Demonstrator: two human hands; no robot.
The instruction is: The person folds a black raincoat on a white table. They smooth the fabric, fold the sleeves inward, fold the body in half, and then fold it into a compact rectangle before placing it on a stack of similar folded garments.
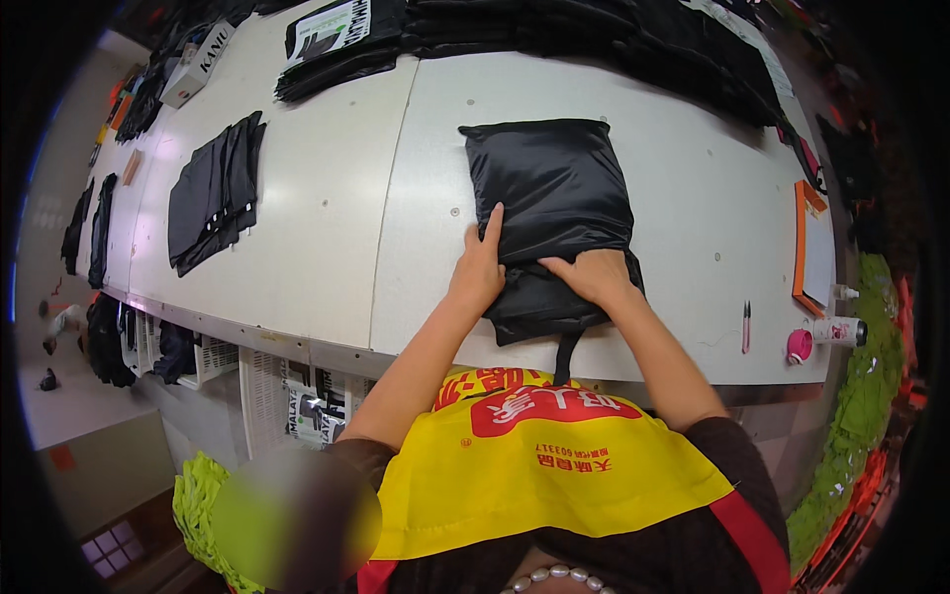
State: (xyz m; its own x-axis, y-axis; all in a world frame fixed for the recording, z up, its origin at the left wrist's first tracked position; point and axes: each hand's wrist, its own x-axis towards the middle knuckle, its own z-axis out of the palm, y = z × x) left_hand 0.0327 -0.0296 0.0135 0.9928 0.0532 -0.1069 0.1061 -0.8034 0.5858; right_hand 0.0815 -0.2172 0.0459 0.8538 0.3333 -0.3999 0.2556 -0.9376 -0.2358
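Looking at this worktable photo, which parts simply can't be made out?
- Head view: the part of the folded black garment under the left hand and right hand is covered by them.
- The black stacks at the far edge run out of frame.
- The pen is too small for detail.
- The lower left corner is blurred.

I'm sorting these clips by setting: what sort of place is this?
Probably a garment packing workshop: a long white table holds stacks of folded black clothes, and both hands press a folded black garment.
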